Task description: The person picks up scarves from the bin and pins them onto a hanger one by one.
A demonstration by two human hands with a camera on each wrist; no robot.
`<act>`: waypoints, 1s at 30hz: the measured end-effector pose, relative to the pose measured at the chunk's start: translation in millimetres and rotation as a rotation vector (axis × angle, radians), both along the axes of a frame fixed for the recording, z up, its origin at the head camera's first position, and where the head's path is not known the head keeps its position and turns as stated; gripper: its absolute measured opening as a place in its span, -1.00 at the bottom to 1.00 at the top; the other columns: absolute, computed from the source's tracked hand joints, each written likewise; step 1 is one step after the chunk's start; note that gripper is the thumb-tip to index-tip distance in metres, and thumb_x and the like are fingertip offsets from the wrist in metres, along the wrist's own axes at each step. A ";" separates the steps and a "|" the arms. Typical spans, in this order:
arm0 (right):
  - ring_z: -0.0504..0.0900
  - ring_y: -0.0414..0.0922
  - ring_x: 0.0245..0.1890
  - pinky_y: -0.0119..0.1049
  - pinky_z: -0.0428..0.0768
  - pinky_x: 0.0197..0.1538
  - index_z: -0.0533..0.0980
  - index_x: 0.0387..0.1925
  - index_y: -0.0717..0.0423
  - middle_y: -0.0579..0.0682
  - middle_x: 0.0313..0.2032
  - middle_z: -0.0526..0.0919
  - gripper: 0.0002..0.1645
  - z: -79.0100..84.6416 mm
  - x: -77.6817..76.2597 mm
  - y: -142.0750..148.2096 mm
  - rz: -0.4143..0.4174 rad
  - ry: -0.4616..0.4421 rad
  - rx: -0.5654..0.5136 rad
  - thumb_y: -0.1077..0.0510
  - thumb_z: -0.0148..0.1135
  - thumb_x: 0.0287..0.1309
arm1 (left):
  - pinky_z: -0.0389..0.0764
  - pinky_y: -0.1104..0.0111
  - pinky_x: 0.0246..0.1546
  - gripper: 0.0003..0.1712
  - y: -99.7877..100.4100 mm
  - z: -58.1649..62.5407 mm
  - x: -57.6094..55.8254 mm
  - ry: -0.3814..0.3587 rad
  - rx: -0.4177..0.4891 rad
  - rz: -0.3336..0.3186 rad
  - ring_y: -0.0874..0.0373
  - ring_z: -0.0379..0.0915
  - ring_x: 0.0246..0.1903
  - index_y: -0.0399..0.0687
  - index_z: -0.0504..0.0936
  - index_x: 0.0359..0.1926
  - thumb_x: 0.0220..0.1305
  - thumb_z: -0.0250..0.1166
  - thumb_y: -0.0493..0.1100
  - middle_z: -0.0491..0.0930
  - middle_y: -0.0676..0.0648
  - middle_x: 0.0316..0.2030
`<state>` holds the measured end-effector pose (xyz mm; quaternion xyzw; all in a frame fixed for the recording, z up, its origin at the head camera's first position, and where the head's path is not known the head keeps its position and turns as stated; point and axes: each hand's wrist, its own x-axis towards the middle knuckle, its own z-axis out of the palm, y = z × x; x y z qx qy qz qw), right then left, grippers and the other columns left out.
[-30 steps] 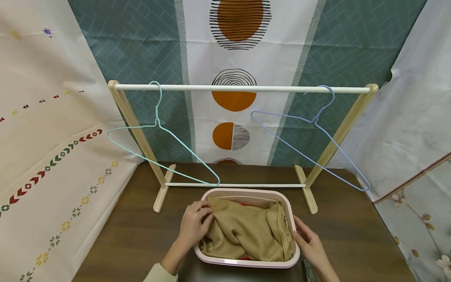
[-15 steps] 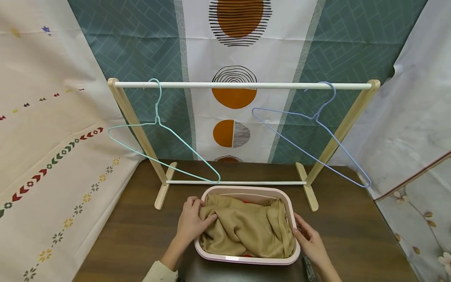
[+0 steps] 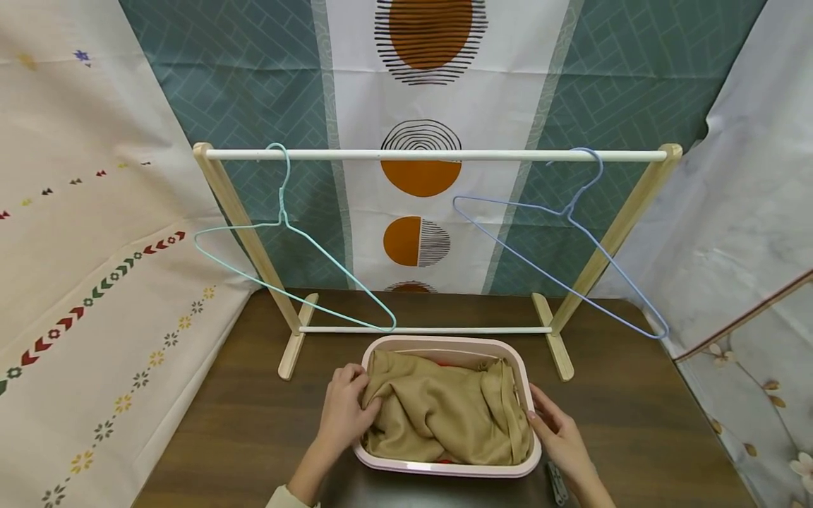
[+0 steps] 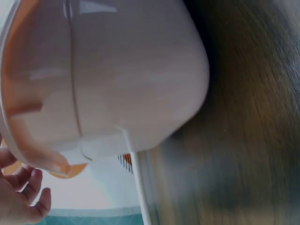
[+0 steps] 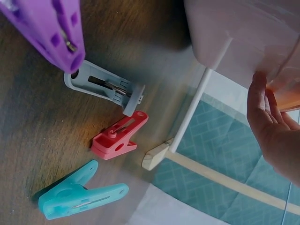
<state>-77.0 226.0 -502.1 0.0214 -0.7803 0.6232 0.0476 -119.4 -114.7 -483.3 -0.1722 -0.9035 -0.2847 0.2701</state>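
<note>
A pale pink plastic basin (image 3: 444, 468) stands on the table, and a crumpled khaki cloth (image 3: 438, 409) fills most of it. Bits of something red (image 3: 447, 462) peek out beside the cloth. My left hand (image 3: 346, 409) is over the basin's left rim and pinches the cloth's edge between thumb and fingers; its other fingers (image 4: 33, 187) show loosely bent outside the rim in the left wrist view. With thumb at the top and fingers along the outer wall, my right hand (image 3: 562, 437) holds the basin's right rim, also seen in the right wrist view.
Behind the basin is a wooden rack with a white bar (image 3: 419, 154), carrying a mint hanger (image 3: 336, 262) and a blue hanger (image 3: 533, 264). To the right lie purple (image 5: 56, 37), grey (image 5: 101, 84), red (image 5: 119, 136) and teal (image 5: 77, 192) clothespins. Fabric walls surround the table.
My left hand's thumb has drawn back toward the left rim, pulling a fold of the cloth with it. My right hand stays on the rim.
</note>
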 end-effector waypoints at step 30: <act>0.48 -0.42 -0.15 -0.51 0.48 -0.20 0.25 0.21 0.36 0.37 0.08 0.39 -0.48 -2.6 0.1 -1.3 -0.029 0.003 0.055 0.29 0.03 0.24 | 0.40 0.57 -0.46 -0.39 -0.6 3.3 8.5 -0.099 0.131 -0.578 0.34 0.34 -0.46 -0.02 0.59 -0.22 -0.32 0.17 -0.65 0.48 0.08 -0.40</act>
